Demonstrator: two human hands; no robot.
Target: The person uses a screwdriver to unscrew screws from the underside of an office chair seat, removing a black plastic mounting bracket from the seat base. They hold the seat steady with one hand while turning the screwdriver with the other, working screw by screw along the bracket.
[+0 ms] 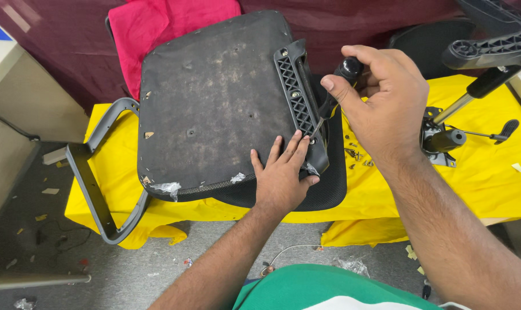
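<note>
The upturned office chair seat (214, 97) lies bottom-up on the yellow cloth-covered table (479, 178), tipped a little toward you, so its underside and the black ribbed armrest bracket (298, 92) along its right edge face you where a tool can reach them. Your screwdriver (334, 95) stands steeply with its tip down at the lower end of that bracket, apparently on a screw there, though the screw head is too small to make out. Your right hand (381, 97) wraps the black handle from above, thumb and curled fingers closed around it, which lets you bear down along the shaft. Your left hand (282, 175) lies flat on the near corner of the seat, fingers spread and pressing just beside the tip, seemingly to keep the seat from shifting. The underside looks worn: dusty dark fabric, several small holes, and torn scraps of tape along the front edge. A grey armrest loop (97, 178) hangs off the left side. Loose screws (355, 154) lie on the cloth near your right wrist, the chair's gas-lift mechanism (450, 138) farther right, a pink cloth (168, 28) behind.
</note>
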